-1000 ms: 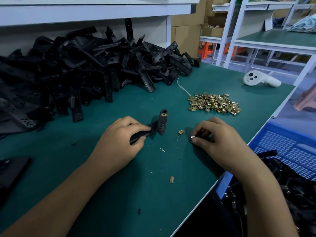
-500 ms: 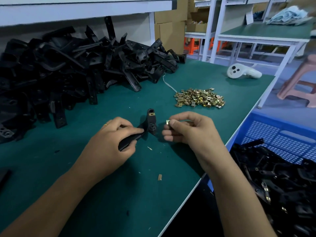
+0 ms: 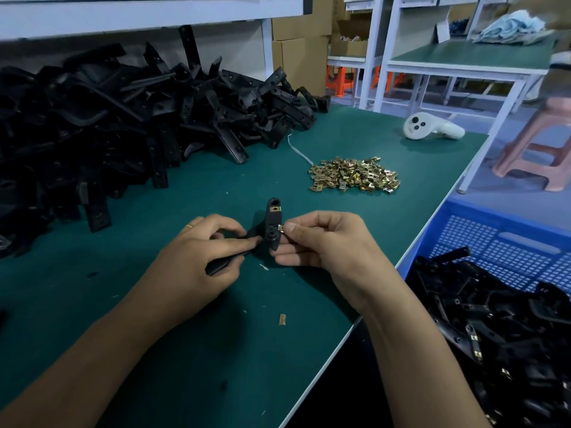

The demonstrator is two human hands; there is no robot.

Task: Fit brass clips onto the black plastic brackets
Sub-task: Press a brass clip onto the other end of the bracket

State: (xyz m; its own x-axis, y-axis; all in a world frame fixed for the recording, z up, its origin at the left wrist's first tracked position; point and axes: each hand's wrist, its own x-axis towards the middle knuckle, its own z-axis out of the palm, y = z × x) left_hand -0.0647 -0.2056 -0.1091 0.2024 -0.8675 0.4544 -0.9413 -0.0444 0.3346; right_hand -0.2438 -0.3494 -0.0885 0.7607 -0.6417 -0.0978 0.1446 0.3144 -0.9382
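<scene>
My left hand (image 3: 197, 261) grips the black bracket (image 3: 272, 225) by its arm above the green surface (image 3: 185, 350), its head upright. My right hand (image 3: 324, 242) pinches a brass clip (image 3: 281, 227) touching the head's right edge, so it slides leftward.

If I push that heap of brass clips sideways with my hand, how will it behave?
The brass clips lie loose in a low heap, so they would probably scatter rather than slide together. Being small, flat pieces, they seem unlikely to roll. The green mat may drag on them.
</scene>
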